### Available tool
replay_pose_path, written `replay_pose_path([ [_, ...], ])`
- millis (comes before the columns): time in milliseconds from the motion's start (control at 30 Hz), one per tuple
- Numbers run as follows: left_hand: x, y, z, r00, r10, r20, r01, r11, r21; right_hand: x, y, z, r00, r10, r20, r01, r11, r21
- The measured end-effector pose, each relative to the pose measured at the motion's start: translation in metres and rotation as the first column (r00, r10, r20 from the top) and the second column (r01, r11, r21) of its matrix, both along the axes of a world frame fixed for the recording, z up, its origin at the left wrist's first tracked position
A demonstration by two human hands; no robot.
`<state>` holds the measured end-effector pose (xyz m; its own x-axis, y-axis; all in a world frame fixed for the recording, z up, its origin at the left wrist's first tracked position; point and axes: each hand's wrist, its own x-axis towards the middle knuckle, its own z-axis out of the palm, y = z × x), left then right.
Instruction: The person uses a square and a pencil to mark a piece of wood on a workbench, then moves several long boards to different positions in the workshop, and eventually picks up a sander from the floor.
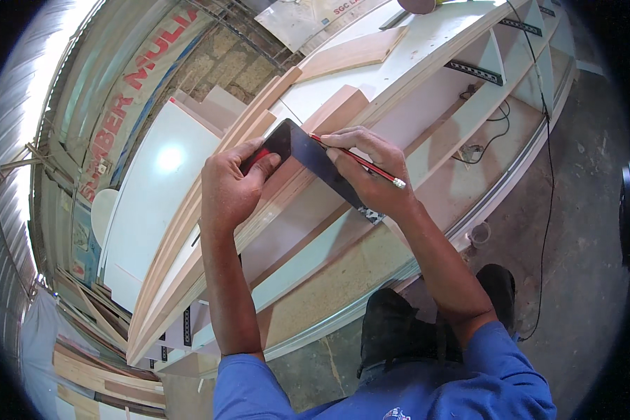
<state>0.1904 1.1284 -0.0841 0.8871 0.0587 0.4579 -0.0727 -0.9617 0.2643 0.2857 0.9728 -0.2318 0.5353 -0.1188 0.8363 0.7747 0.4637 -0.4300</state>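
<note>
My left hand (234,182) grips the red-and-black stock of a try square near the middle of the view. The wide dark blade of the try square (323,170) slants down to the right across a light wooden strip (339,108). In my right hand (374,164) is a red-and-black striped pencil (360,159), held between thumb and fingers. Its tip points up and left to the blade's upper edge, beside the wood. Whether the tip touches the wood, I cannot tell. The pencil's eraser end sticks out by the heel of my hand.
Under my hands lies a long white cabinet frame (427,168) with open compartments and black slotted brackets (474,71). Further wooden strips (168,259) run along its left side, and a plywood piece (353,54) rests at the top. A black cable (551,154) hangs down at the right.
</note>
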Motion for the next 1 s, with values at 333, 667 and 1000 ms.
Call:
replay_pose_path([
  [333, 0.002, 0.002, -0.002, 0.995, -0.019, 0.096, 0.017, 1.000, 0.024, -0.025, -0.040, -0.035, 0.988, -0.094, -0.124, 0.088, 0.995, -0.049],
  [667, -0.103, -0.005, 0.005, 0.954, -0.128, 0.273, 0.224, 0.907, -0.356, -0.061, -0.120, -0.073, 0.902, 0.112, -0.416, -0.141, 0.989, -0.038],
  [1000, -0.122, -0.030, -0.093, 0.826, -0.127, 0.549, 0.489, 0.645, -0.587, -0.088, -0.110, -0.084, 0.879, 0.059, -0.474, -0.162, 0.970, -0.180],
])
